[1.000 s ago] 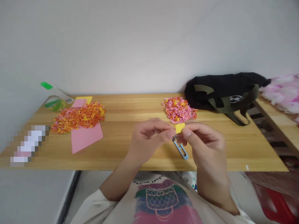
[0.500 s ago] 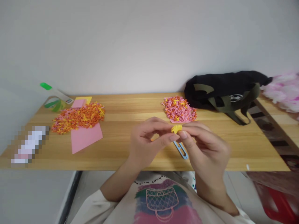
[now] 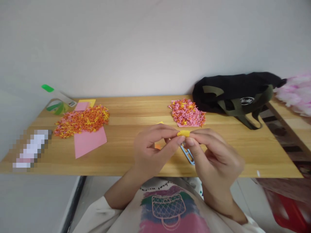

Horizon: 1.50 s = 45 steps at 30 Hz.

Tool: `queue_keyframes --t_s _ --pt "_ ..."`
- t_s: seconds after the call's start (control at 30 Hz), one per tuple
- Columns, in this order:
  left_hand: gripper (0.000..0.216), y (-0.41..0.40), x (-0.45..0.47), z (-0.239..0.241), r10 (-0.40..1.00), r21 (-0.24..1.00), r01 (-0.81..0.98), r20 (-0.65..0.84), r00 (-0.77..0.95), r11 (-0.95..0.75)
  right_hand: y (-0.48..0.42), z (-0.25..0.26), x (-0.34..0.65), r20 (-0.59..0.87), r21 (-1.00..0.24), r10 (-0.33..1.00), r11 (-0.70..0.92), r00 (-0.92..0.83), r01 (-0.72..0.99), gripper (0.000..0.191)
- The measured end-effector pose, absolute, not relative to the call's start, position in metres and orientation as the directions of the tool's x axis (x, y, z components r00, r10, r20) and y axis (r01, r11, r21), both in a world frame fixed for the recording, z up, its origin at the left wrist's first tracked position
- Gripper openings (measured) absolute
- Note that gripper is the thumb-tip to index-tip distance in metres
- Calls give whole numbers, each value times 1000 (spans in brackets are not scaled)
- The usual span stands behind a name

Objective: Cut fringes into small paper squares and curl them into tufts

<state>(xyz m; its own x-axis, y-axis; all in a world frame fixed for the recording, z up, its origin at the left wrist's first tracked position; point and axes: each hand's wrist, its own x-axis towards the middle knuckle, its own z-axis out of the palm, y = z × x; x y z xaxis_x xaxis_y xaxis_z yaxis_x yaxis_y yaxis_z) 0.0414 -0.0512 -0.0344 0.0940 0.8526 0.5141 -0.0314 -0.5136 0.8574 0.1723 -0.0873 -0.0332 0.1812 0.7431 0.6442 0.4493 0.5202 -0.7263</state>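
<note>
My left hand (image 3: 152, 149) and my right hand (image 3: 213, 152) meet over the middle of the wooden table (image 3: 136, 161). Both pinch a small yellow paper piece (image 3: 183, 133) between thumbs and forefingers, and it looks rolled or folded flat. Under my right hand, a pair of small blue snips (image 3: 187, 154) lies on the table, partly hidden. A small orange scrap (image 3: 157, 146) peeks out below my left fingers. Just behind my hands is a pile of pink and orange paper shreds (image 3: 186, 112) on a pink sheet.
At the left lie a larger orange-pink shred pile (image 3: 81, 120), a pink paper sheet (image 3: 89, 141), pink and yellow squares (image 3: 85, 105) and a green-capped item (image 3: 57, 98). A black bag (image 3: 239, 92) sits at the back right. Pink fluffy material (image 3: 295, 94) lies on a side surface.
The yellow piece stood up as a flat square, then fanned out, and now lies rolled sideways between my fingertips. My right hand has dropped slightly; my left has barely moved.
</note>
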Motion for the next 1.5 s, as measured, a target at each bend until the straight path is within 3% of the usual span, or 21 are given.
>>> queue_keyframes --t_s 0.4,0.63,0.93,1.23,1.5 --pt "7 -47 37 -31 850 859 -114 511 128 -499 -89 -31 168 614 -755 766 500 191 424 21" --pt "10 -48 36 -31 861 864 -127 500 93 -488 -90 -32 169 527 -837 825 461 205 296 26" --pt "16 -49 35 -32 846 850 -129 524 104 -511 -91 -29 163 548 -828 791 466 272 313 25" --pt "13 -47 36 -30 858 856 -115 511 49 -503 -91 -31 168 458 -887 872 437 172 149 25" --pt "15 -47 37 -31 861 857 -112 509 26 -503 -93 -31 166 464 -884 872 445 156 140 31"
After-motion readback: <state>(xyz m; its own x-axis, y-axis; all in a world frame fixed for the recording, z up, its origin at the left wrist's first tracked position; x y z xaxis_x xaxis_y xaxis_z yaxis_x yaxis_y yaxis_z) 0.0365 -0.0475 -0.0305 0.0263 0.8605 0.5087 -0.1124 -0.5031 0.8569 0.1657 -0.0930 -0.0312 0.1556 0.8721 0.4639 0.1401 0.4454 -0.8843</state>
